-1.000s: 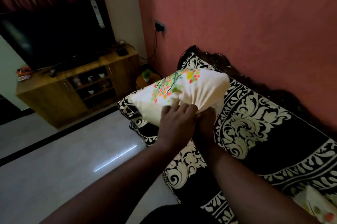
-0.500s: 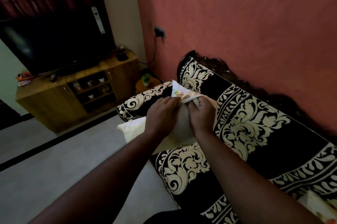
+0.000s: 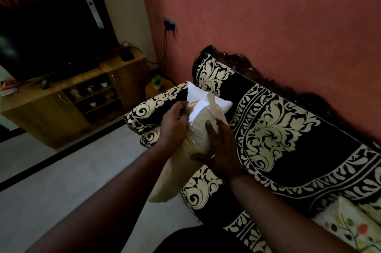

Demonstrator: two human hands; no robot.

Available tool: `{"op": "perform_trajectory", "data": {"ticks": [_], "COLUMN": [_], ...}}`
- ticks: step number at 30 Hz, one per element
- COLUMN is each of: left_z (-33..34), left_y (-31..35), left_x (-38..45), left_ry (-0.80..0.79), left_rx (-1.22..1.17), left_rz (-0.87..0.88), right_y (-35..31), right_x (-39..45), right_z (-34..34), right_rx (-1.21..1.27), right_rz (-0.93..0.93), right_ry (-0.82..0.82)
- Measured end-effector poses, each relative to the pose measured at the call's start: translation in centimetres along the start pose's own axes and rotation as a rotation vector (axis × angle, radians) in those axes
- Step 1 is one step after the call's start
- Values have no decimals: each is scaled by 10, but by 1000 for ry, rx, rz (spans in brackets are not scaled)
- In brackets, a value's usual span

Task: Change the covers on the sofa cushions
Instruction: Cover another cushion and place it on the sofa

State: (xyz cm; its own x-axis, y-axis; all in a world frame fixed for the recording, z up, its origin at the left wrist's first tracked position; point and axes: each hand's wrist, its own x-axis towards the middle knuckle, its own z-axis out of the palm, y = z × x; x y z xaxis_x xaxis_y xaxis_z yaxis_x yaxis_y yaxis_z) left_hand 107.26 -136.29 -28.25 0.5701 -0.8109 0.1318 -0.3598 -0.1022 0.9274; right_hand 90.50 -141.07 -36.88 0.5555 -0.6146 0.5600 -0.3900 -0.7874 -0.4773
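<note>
From the head view, you hold the cream fabric cushion cover [image 3: 181, 162] out over the front edge of the black sofa with cream scrollwork [image 3: 288, 149], giving the white inner pad [image 3: 206, 98] room to slide. Your left hand [image 3: 175, 127] pinches the cover's mouth; your right hand [image 3: 220, 149] wraps the bunched middle, squeezing. Half a second ago both hands sat at the mouth; more pad shows now.
</note>
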Motion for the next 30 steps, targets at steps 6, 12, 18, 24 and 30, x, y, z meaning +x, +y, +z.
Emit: {"op": "perform_trajectory", "data": {"ticks": [6, 12, 18, 24, 30], "left_z": [-4, -22, -12, 36, 113], "left_y": [6, -24, -84, -100, -151], "left_x": [6, 8, -43, -51, -56], "left_ry": [-25, -45, 116, -46, -274], "left_rx": [-93, 238, 731, 839, 851], "left_rz": [22, 185, 231, 73, 124], "right_y": [-2, -14, -2, 28, 91], "right_x": [40, 66, 73, 22, -68], "right_z": [-26, -24, -7, 13, 69], "right_rx": [321, 317, 323, 451, 513], "right_rz": [184, 344, 740, 1150, 1646], "right_ry": [-109, -88, 75, 222, 336]}}
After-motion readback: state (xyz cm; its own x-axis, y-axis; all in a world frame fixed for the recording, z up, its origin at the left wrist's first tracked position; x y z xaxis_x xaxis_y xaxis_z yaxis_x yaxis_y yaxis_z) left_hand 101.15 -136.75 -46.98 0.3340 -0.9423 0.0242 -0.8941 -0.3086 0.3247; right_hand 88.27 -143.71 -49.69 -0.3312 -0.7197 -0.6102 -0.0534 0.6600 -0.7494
